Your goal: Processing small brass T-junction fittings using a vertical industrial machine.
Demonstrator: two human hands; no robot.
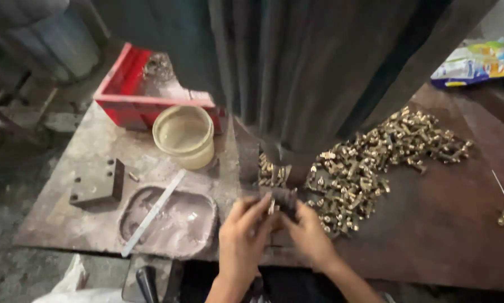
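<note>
My left hand (pixel 243 235) and my right hand (pixel 308 233) meet at the near edge of a metal work table (pixel 420 224). Both have fingers closed around a small dark metal block (pixel 283 199), with a small brass piece (pixel 271 206) pinched at my left fingertips. A heap of small brass fittings (pixel 370 163) spreads to the right of my hands. More brass pieces (pixel 271 171) sit lined up just beyond the block, at the foot of a big dark machine column (pixel 319 67).
A shallow grey tray (pixel 204 224) with a flat metal strip (pixel 154 212) lies to the left. Behind it stand a cream plastic tub (pixel 184 134), a red bin (pixel 134 92) and a drilled steel block (pixel 97 182). A colourful packet (pixel 476 62) lies far right.
</note>
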